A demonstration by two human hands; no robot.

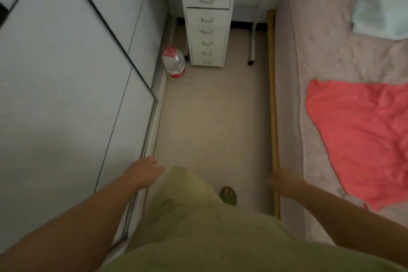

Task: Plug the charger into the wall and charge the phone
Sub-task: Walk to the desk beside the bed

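No charger, phone or wall socket shows in the head view. My left hand hangs low by the white wardrobe's base, fingers loosely apart and holding nothing. My right hand hangs beside the wooden bed rail, blurred, with nothing visible in it. I stand in a narrow aisle between the wardrobe and the bed, looking down at my yellow-green clothing and one foot in a green sandal.
White wardrobe doors fill the left. A white drawer unit stands at the aisle's far end under a desk with small items. A large water bottle sits on the floor. The bed carries a coral cloth and pale folded fabric.
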